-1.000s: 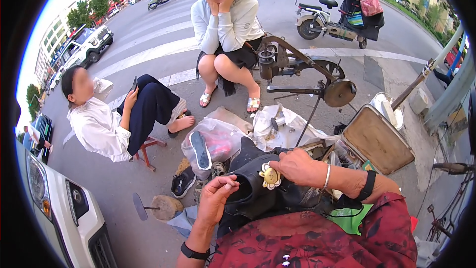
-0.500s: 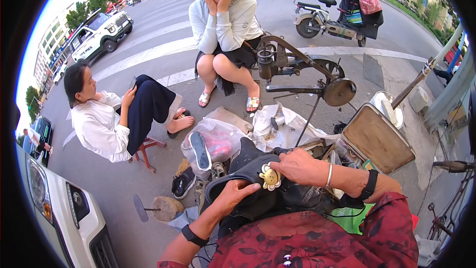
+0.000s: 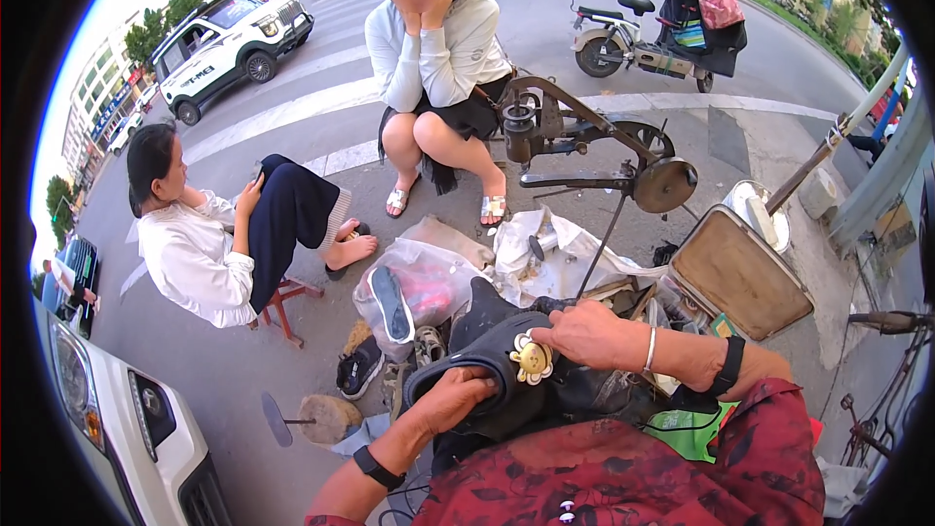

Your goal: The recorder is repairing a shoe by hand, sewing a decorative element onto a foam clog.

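Observation:
A black shoe-like item [image 3: 494,343] with a thick rim lies across my lap, bearing a flower-shaped ornament [image 3: 533,358] in white and gold. My left hand [image 3: 454,399] closes on the rim, with the fingers inside the opening and partly hidden. Beside the ornament, my right hand [image 3: 596,333] pinches the black upper, its fingertips mostly out of sight. A dark cloth or leather piece [image 3: 584,392] lies under the item on my lap.
An old hand-cranked sewing machine [image 3: 584,136] stands ahead. Around it are an open brown case [image 3: 743,268], a plastic bag [image 3: 429,282] and a dark sneaker [image 3: 360,367]. Two people sit facing the work area. A white car [image 3: 127,419] is close on the left.
My left thumb has folded inward over the rim. My right hand has shifted slightly near the ornament. On the road, the white off-road vehicle has moved right.

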Demonstrator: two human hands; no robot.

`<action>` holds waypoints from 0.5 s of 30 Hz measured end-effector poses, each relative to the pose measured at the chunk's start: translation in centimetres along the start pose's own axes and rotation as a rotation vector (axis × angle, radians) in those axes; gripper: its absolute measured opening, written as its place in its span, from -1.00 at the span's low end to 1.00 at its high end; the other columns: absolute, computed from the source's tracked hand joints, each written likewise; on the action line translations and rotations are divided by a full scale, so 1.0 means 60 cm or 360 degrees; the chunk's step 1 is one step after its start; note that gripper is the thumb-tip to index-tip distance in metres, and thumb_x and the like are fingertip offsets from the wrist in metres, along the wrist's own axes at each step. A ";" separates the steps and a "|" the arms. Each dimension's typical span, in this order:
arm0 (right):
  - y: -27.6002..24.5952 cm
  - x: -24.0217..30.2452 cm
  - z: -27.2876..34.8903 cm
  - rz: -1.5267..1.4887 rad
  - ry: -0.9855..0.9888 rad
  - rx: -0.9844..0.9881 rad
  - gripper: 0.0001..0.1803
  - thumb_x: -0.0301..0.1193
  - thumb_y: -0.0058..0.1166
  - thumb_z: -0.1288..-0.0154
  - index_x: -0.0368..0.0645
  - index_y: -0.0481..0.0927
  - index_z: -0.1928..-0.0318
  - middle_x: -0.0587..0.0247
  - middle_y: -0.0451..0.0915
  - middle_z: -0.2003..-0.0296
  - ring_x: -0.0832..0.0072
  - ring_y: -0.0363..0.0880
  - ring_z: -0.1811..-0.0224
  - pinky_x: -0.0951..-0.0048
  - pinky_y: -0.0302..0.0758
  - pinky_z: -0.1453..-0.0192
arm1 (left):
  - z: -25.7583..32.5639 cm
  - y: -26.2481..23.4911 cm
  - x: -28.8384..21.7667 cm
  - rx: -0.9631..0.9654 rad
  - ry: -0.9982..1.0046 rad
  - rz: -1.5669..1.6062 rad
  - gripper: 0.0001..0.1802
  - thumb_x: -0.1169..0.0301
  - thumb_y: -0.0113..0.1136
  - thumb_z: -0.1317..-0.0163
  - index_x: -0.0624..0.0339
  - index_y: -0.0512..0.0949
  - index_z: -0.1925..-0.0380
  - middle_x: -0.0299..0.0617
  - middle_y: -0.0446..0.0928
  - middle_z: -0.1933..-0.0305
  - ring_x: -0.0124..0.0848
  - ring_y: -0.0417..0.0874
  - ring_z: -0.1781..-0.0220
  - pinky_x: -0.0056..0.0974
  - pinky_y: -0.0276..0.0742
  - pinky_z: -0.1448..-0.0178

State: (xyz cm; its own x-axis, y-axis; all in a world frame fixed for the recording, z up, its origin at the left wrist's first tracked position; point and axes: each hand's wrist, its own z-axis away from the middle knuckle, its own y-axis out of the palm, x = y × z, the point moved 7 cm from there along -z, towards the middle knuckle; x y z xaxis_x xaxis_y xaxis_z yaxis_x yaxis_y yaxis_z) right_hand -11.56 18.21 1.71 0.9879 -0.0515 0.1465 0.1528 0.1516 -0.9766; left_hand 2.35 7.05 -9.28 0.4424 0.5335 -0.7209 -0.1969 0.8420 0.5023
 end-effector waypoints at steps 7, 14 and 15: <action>0.001 -0.006 0.000 -0.0066 -0.0003 0.0055 -0.76 -0.39 -0.09 -0.29 -0.09 0.45 0.04 0.06 0.55 0.39 0.06 0.64 0.36 0.07 0.51 0.38 | -0.015 0.017 -0.002 -0.0416 -0.0012 0.0073 -0.61 0.66 -0.03 -0.24 0.41 0.47 -0.09 -0.07 0.55 -0.11 -0.27 0.59 -0.10 -0.23 0.52 -0.20; 0.001 -0.009 0.002 -0.0067 -0.0035 0.0007 -0.75 -0.37 -0.08 -0.29 -0.08 0.44 0.02 0.08 0.55 0.40 0.06 0.64 0.37 0.08 0.52 0.40 | -0.031 0.036 -0.012 -0.0510 0.0143 0.0114 -0.61 0.65 0.00 -0.29 0.34 0.46 -0.13 -0.11 0.55 -0.12 -0.30 0.61 -0.08 -0.24 0.56 -0.15; -0.006 -0.006 0.004 -0.0090 -0.0025 -0.0018 -0.78 -0.38 -0.04 -0.27 -0.12 0.46 0.09 0.08 0.58 0.42 0.06 0.65 0.37 0.08 0.53 0.38 | -0.036 0.039 -0.011 -0.0512 0.0145 0.0116 -0.61 0.65 0.00 -0.29 0.34 0.46 -0.13 -0.11 0.55 -0.12 -0.30 0.61 -0.08 -0.24 0.56 -0.15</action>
State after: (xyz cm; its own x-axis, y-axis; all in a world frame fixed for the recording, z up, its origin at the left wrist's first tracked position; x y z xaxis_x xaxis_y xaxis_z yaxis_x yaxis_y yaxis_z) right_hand -11.98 18.42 2.05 0.9780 -0.0441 0.2040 0.2082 0.1376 -0.9684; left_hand -0.31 8.84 -8.66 0.3400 0.5858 -0.7357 -0.4972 0.7760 0.3882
